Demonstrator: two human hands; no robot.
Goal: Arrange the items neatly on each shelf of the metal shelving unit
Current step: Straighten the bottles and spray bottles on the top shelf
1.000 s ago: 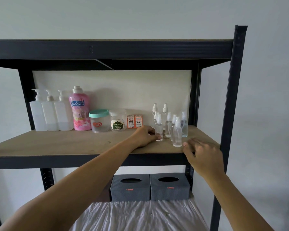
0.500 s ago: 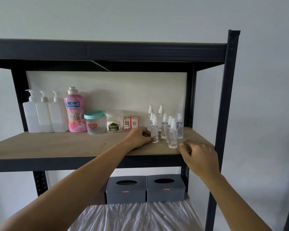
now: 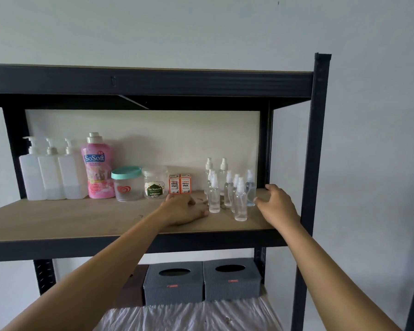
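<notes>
- Spray bottles (image 3: 228, 191) stand clustered at the right end of the wooden shelf (image 3: 69, 218), well back from its front edge.
- Left hand (image 3: 183, 209) lies flat on the board, fingers relaxed, fingertips just beside the nearest bottle.
- Right hand (image 3: 276, 205) hovers beside the cluster, fingers spread and curved, holding nothing, near the black upright (image 3: 312, 149).
- Bare board runs between the row of bottles and jars (image 3: 139, 186) at the back and the front edge.

Home storage corner: metal shelving unit (image 3: 316, 144) holding toiletries (image 3: 96, 166)
</notes>
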